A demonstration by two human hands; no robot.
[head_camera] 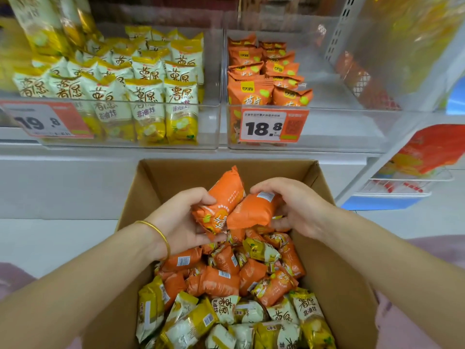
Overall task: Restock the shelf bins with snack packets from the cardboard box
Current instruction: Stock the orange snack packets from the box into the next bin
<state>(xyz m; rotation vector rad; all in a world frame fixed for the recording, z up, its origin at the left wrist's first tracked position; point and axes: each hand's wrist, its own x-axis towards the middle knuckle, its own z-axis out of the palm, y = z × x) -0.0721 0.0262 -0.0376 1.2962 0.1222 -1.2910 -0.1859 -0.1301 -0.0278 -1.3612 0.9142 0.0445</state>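
Restocking at a snack aisle: both grips are closed on stock, over the open cardboard box (334, 285). The left grip (186, 217), gold bangle (157, 233) at the wrist, curls fingers under & thumb over one orange packet (221, 195). Its long axis tilts up and away from the palm, toward the shelf. The right grip (299, 205) wraps from above round the end of a second orange packet (254, 210), which lies more crosswise, its free end touching the first, so the pair makes a loose V between the hands.

The key relation: the clear orange-snack bin (339, 132), w/ an 18.8 price tag (273, 127), sits ahead of and above both grips, slightly right. That likely makes the right grip the nearer one. Its stock is packed to the left; the side ahead of the right grip looks bare. The yellow-snack bin (208, 127), ahead-left of the left grip, looks well filled.

Packets are small puffed pillow packs, matte film, crimped ends; probably light & slippery. Below the grips, loose orange packs (221, 280) and glossier yellow-white packs (309, 313) lie jumbled in the box, approx. half deep. Box is plain brown corrugated board; bins are rigid see-through plastic.
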